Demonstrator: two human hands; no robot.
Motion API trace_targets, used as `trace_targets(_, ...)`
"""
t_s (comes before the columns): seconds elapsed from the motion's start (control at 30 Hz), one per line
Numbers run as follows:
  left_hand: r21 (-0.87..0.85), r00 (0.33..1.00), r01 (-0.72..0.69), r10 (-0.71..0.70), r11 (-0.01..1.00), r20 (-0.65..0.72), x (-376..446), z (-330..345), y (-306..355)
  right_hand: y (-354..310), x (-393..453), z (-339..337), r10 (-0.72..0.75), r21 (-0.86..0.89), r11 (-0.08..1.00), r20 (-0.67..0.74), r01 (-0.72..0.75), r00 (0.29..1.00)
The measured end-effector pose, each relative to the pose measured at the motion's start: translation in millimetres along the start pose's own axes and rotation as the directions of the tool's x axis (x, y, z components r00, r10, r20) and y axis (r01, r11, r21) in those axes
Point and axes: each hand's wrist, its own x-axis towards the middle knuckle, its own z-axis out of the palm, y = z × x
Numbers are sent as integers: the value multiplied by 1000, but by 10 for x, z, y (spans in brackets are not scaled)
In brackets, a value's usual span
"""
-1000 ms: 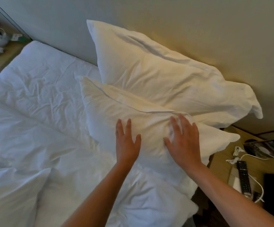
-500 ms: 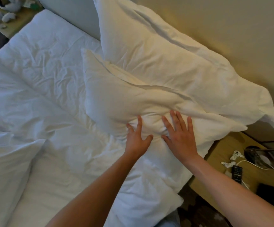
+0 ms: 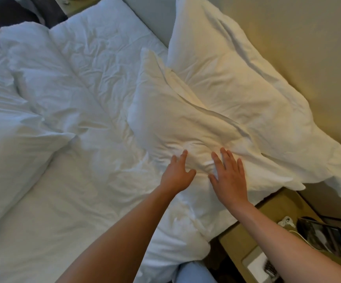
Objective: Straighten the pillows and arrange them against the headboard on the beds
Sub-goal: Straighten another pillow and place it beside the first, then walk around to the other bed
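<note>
Both my left hand (image 3: 176, 176) and right hand (image 3: 229, 176) lie spread flat on the soft white front pillow (image 3: 177, 119); I should press evenly, nudging it toward the grey headboard (image 3: 300, 48).

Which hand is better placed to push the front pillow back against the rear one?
Right, I'd judge. The right hand lies flat, fingers spread, on the front pillow, nearer the rear pillow. The left hand sits at the pillow's lower edge, fingers partly curled.
</note>
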Motion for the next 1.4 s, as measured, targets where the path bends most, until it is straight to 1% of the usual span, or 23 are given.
trace_targets(0.07,-84,1000,10,-10,996,-9,-257,-66,-10,-38,-93,-116,-10,2,1000,74,10,997)
trace_targets(0.17,-241,996,66,-79,968,-47,-748,-214,-148,-198,-295,-384,-48,98,995,139,35,989)
trace_targets(0.27,-458,984,97,-156,884,-92,-1392,-384,-417,-463,-643,-648,-119,206,975,149,86,982)
trace_targets(0.37,-633,958,51,-217,773,-188,-2216,-438,-827,-834,-1145,-819,-181,315,943,209,109,961)
trace_targets(0.47,-725,905,30,-326,688,-272,-3169,-326,-1336,-1293,-1758,-865,-247,408,905,280,117,928)
trace_targets(0.57,-787,806,32,-482,616,-344,-4218,-28,-1921,-1770,-2456,-737,-326,450,883,375,137,868)
trace_targets(0.67,-862,693,4,-624,506,-362,-5315,422,-2467,-2289,-3220,-539,-408,416,886,489,205,771)
trace_targets(0.73,-911,591,-28,-728,411,-346,-6050,790,-2778,-2709,-3772,-406,-482,404,868,549,289,683)
trace_targets(0.83,-957,412,-138,-864,257,-291,-7078,1321,-3135,-3431,-4635,-258,-623,441,782,581,441,523)
trace_targets(0.9,-957,303,-218,-919,192,-254,-7702,1632,-3277,-3935,-5216,-231,-701,500,706,592,502,397)
trace_targets(0.97,-944,217,-300,-954,135,-205,-8220,1900,-3388,-4422,-5745,-232,-758,554,633,586,541,287)
trace_targets(1.07,-918,144,-395,-985,34,-98,-8788,2224,-3563,-5043,-6427,-244,-816,642,544,555,541,162)
trace_targets(1.2,-877,87,-477,-996,-63,24,-9216,2429,-3919,-5610,-7052,-142,-842,709,472,539,524,28)
trace_targets(1.27,-859,73,-503,-995,-97,69,-9323,2421,-4167,-5824,-7214,-8,-839,715,458,544,527,-9)
trace_targets(1.33,-848,73,-518,-994,-111,85,-9398,2306,-4495,-6053,-7297,162,-832,706,460,554,538,-15)
trace_targets(1.4,-850,68,-518,-995,-101,77,-9476,2079,-4913,-6320,-7317,349,-828,696,464,561,548,-12)
